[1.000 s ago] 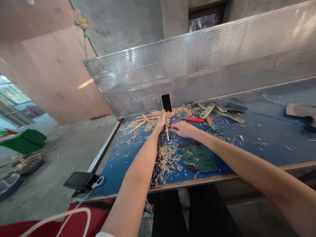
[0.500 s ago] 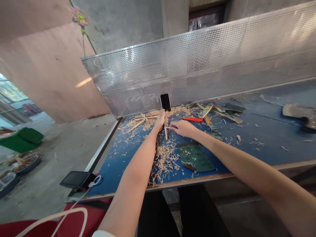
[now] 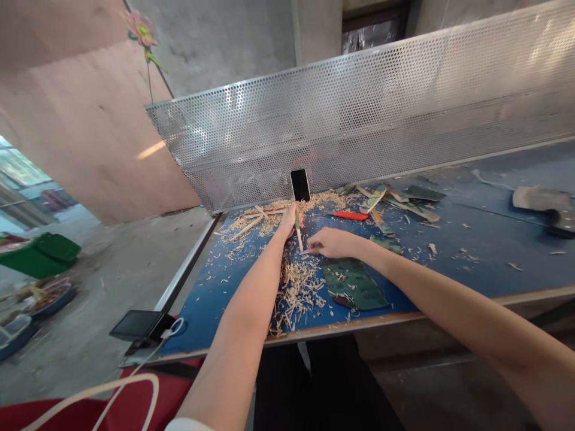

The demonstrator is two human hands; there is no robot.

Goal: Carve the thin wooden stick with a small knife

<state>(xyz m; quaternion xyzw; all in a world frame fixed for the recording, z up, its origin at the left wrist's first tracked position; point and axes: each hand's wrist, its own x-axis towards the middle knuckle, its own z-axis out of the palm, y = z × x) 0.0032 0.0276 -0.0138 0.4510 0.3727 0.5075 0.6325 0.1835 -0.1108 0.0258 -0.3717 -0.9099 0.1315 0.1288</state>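
Note:
Above the blue tabletop, my left hand (image 3: 290, 224) is closed around a pale wooden stick (image 3: 299, 238) with a green stretch near the fingers. The stick's bare end points toward me. My right hand (image 3: 330, 242) is closed on a small knife (image 3: 305, 252). Its thin blade lies against or very near the stick's lower end, and the fingers hide its handle. Curly wood shavings (image 3: 302, 287) are heaped just below the hands. Beside them, under my right forearm, lies a dark green sandpaper-like sheet (image 3: 357, 287) with shavings on it.
A phone (image 3: 300, 185) leans on the perforated metal panel (image 3: 269, 131) at the back. A red-handled tool (image 3: 350, 215) and sheet scraps (image 3: 415, 208) lie right of centre. More sticks (image 3: 248, 228) rest among shavings at left. A black device (image 3: 141, 324) with a cable sits at the left corner.
My right hand has drawn the knife down along the stick toward its near end. My left hand keeps its hold, and the stick tilts slightly differently.

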